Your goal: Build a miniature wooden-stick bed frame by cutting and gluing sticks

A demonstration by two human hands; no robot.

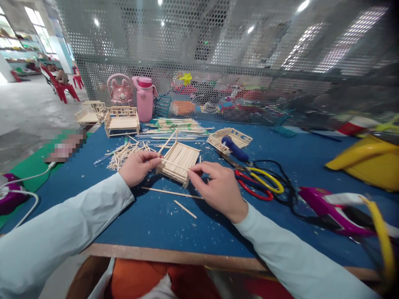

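Observation:
Between both hands a thin wooden stick (174,164) lies across the near edge of a small slatted model (182,155) built of sticks. My left hand (137,168) pinches the stick's left end, close to the model's left corner. At the other end, my right hand (220,189) has thumb and forefinger closed on it. One upright post and a slanting stick rise from the model's far left side. Two loose sticks rest on the blue table just in front: a long stick (171,193) and a short piece (185,209).
Behind are a pile of cut sticks (129,153), packed sticks (177,124), finished stick models (123,121) and a pink bottle (144,99). To the right lie another stick frame (241,135), a blue-handled glue gun (235,149), scissors (266,180) with cords, and a purple tool (330,209).

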